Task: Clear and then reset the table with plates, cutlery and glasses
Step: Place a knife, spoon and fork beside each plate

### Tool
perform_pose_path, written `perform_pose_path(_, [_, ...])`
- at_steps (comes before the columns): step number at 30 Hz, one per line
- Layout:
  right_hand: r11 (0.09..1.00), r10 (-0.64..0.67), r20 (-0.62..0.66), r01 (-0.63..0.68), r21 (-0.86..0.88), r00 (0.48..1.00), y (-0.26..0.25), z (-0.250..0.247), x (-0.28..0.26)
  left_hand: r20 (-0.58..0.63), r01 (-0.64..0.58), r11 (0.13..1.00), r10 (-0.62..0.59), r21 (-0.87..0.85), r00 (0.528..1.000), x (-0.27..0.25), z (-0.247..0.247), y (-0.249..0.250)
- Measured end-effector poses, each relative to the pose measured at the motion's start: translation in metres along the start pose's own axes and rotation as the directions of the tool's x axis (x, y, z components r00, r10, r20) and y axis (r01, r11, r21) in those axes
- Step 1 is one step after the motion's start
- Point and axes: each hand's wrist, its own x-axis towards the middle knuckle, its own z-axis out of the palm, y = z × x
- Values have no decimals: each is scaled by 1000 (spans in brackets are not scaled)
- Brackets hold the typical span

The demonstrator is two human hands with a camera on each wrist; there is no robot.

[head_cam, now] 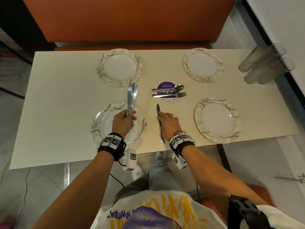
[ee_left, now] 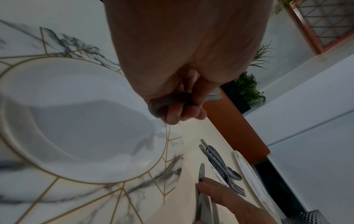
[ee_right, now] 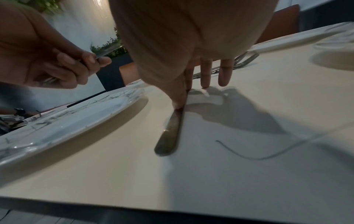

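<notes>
Beside the near plate, flat right hand presses one knife; left hand grips spare knives

Soft, dim indoor light is falling from overhead.
The table is showing gentle glare; a hand's shadow is lying to the right of the knife; wrist views are blurring and bending toward their edges.

Black wristbands with white coded tags — pale printed T-shirt, grey trousers.
</notes>
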Motion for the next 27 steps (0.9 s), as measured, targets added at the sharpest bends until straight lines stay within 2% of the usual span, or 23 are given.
perform_pose_path(7, [999, -52, 10, 52, 8, 999, -22, 11, 2, -2, 59, 997, -59, -43, 998, 3, 1, 0])
perform_pose_path(18, [996, -54, -26, 56, 70, 998, -29, 13, 0, -8, 54, 997, -55, -56, 998, 1, 5, 6])
perform_pose_path(23, [997, -73, 22, 73, -6, 997, -28, 13, 2, -5, 44, 998, -45, -43, 999, -2, 8, 6])
perform_pose_path(27, [997, -74, 12, 74, -1, 997, -27, 16, -1, -4, 51, 998, -51, -48, 999, -4, 9, 9])
